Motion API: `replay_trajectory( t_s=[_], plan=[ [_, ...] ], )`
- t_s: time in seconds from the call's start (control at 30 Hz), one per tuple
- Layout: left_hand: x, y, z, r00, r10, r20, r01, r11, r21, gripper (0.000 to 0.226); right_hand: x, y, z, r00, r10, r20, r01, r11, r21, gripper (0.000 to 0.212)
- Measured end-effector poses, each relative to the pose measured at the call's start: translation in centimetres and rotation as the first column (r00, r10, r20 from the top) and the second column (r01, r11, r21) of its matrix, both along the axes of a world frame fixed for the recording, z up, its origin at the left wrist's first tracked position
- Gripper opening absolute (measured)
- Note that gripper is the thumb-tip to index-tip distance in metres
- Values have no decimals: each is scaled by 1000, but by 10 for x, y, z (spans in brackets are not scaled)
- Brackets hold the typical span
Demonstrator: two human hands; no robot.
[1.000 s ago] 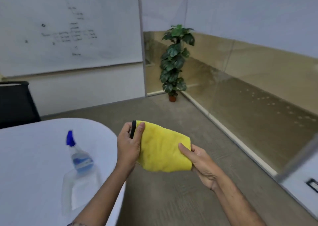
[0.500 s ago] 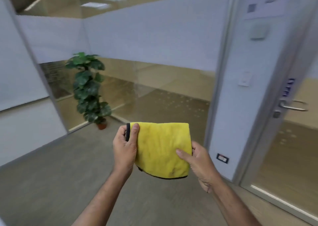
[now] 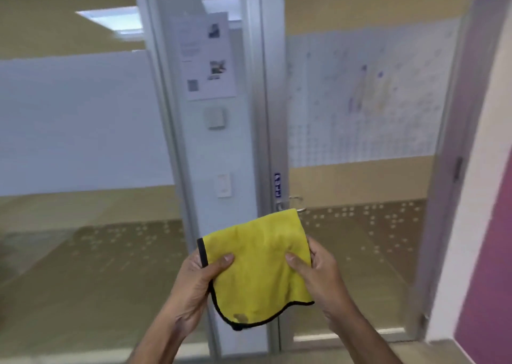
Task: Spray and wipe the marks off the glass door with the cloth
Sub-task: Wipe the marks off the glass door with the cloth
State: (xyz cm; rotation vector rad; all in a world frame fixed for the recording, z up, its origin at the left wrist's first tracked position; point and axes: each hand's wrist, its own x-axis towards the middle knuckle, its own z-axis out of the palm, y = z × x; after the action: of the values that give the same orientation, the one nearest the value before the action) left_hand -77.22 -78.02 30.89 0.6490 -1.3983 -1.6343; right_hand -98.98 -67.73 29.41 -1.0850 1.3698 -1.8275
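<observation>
Now, the cloth: a soft yellow microfibre cloth with a black stitched edge (image 3: pixel 260 269) is held up in front of the chest, folded, between the person and the door.
Left hand: the left hand (image 3: pixel 199 277) pinches the cloth's left edge just below its black tab, thumb on the near face.
Right hand: the right hand (image 3: pixel 318 272) grips the right edge, thumb pressed on the front, fingers behind the fold.
Door: the frosted glass door in a grey metal frame (image 3: pixel 360 114) stands straight ahead, apparently shut; its lever handle (image 3: pixel 295 203) shows just above the cloth's top corner.
Marks: faint purple and yellowish streaks (image 3: pixel 368 89) sit high on the dotted frosted band, well above the hands.
Spray: no bottle is in view, so wiping looks likelier than spraying from this position.
Handling: the cloth should be light, limp and easy to bunch; it drapes at the lower corner, where a darker stain (image 3: pixel 241 318) shows.
Where to hold: probably best gathered into a flat pad in one palm, clean face outward, so pressure spreads evenly over the glass.
Risk: a loose corner could drag the stained patch over the pane.
</observation>
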Motion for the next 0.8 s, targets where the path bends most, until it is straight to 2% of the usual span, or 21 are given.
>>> replay_trajectory(
  t_s=[0.17, 0.3, 0.37, 0.43, 0.53, 0.57, 0.67, 0.8],
  plan=[
    [-121, -41, 19, 1000, -26, -8, 25, 996, -91, 44, -103, -20, 14, 981, -184, -63, 183, 983, -32, 32],
    [-218, -61, 30, 1000, -31, -5, 30, 988, -154, 38, -195, -39, 21, 925, -322, -200, 324, 946, -25, 21],
    [-264, -73, 35, 1000, -23, 5, 24, 982, -188, 36, -241, -49, 27, 857, -381, -347, 406, 914, 1, 18],
    [-307, -87, 42, 1000, -3, 23, 8, 979, -205, 35, -285, -57, 34, 752, -431, -499, 501, 866, 6, 13],
    [-366, -110, 52, 998, 51, 46, -39, 973, -227, 34, -341, -73, 47, 611, -464, -642, 610, 792, 8, 9],
    [-385, -118, 55, 996, 67, 56, -52, 969, -243, 33, -358, -80, 52, 606, -463, -647, 625, 780, 27, 10],
    [-434, -147, 65, 987, 135, 90, -102, 949, -299, 23, -400, -104, 66, 682, -460, -568, 613, 784, 101, 13],
    [-487, -192, 78, 961, 239, 135, -165, 895, -414, 17, -443, -150, 71, 759, -504, -412, 579, 812, 73, 17]
  ],
)
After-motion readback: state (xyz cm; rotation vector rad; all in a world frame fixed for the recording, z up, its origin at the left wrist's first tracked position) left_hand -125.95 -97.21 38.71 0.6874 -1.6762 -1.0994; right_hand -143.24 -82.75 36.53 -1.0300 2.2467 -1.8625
